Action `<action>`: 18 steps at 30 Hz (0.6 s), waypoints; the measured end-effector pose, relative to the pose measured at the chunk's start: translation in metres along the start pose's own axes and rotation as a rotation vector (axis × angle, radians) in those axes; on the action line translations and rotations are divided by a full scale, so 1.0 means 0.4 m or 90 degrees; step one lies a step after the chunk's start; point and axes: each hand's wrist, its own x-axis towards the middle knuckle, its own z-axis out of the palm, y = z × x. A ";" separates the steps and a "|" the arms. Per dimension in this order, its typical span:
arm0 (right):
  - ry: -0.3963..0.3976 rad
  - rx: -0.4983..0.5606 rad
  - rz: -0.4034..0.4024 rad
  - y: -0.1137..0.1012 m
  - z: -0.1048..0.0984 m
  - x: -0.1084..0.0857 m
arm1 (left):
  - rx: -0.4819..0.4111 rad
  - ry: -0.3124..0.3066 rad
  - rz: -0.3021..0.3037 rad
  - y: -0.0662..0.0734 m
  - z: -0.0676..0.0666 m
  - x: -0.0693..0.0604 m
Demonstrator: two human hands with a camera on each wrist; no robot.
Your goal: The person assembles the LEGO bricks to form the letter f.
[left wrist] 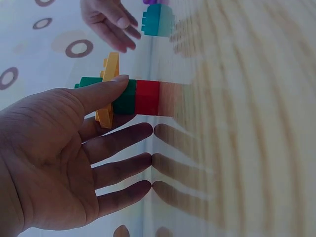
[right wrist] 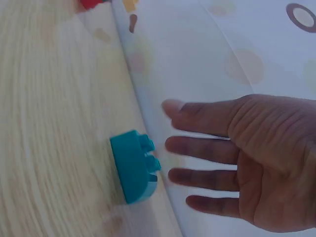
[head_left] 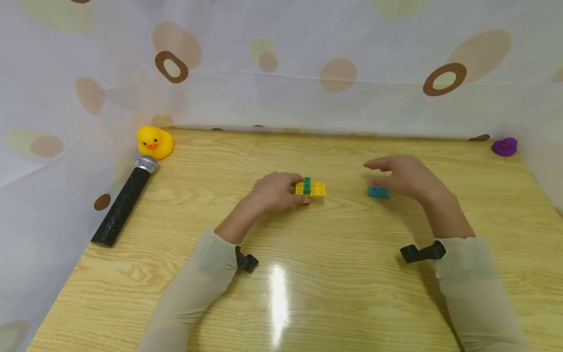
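My left hand [head_left: 274, 192] pinches a stack of toy building bricks [head_left: 317, 189] between thumb and index finger. The left wrist view shows a red brick [left wrist: 147, 98] lowest on the table, a green brick above it, a long yellow brick [left wrist: 113, 64] lying crosswise, and another green brick [left wrist: 89, 82] on top. The other fingers stretch out with their tips at the tabletop. To the right, a teal brick [head_left: 378, 193] with a curved end lies studs up on the table. My right hand [head_left: 406, 177] hovers just above it, fingers extended, holding nothing; a gap separates them in the right wrist view.
A yellow rubber duck [head_left: 156, 145] sits at the back left corner, with a black microphone [head_left: 125, 203] in front of it along the left edge. At the back right corner lies a small purple toy [head_left: 504, 146]. A dotted cloth [head_left: 299, 98] hangs behind the wooden table [head_left: 334, 293].
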 end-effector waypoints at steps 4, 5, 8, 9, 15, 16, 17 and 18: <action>-0.028 -0.030 0.019 0.027 -0.009 -0.001 | 0.001 -0.002 0.005 0.001 -0.001 0.001; -0.034 -0.031 0.023 0.031 -0.008 0.000 | 0.001 -0.003 0.004 0.001 -0.001 0.001; -0.056 -0.039 0.027 0.036 -0.006 0.004 | 0.001 -0.007 -0.001 0.001 -0.002 0.000; -0.060 -0.041 0.025 0.037 -0.005 0.006 | 0.001 -0.007 -0.001 0.001 -0.002 0.000; -0.062 -0.048 0.019 0.039 0.007 0.010 | 0.004 -0.004 0.000 0.003 -0.004 -0.002; -0.060 -0.048 0.018 0.039 0.009 0.012 | 0.004 -0.005 -0.001 0.003 -0.004 -0.002; -0.056 -0.050 0.014 0.039 0.011 0.013 | 0.003 -0.005 -0.001 0.003 -0.004 -0.002; -0.050 -0.054 0.010 0.040 0.014 0.015 | 0.002 -0.005 -0.003 0.003 -0.004 -0.002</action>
